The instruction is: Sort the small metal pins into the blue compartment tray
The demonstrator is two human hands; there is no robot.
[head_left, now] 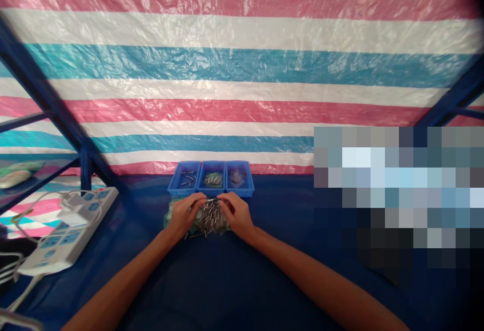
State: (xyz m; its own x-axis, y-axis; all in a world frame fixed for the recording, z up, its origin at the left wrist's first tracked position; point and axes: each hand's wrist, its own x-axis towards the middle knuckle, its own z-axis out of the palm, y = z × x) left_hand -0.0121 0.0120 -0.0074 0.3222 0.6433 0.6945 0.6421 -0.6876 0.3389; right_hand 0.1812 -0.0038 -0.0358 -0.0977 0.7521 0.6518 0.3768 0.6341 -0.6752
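Note:
My left hand (186, 212) and my right hand (238, 213) face each other over a pile of small metal rods (212, 216). Both are closed, thumb and fingertips brought together at the far edge of the pile. What sits in each pinch is too small to make out. Under and around the rods lie crumpled clear and greenish plastic bags (171, 215), partly hidden by my left hand. Just beyond my fingers stand three joined blue bins. The left bin (174, 184) holds a few loose rods, the middle bin (212, 189) a greenish bag of parts, and the right bin (247, 185) a clear bag.
White power strips (71, 235) with tangled cables lie on the left of the dark blue table (212, 290). Blue metal frame bars (64, 104) slant up at both sides. A striped plastic sheet (242, 66) hangs behind. A pixelated patch hides the right side.

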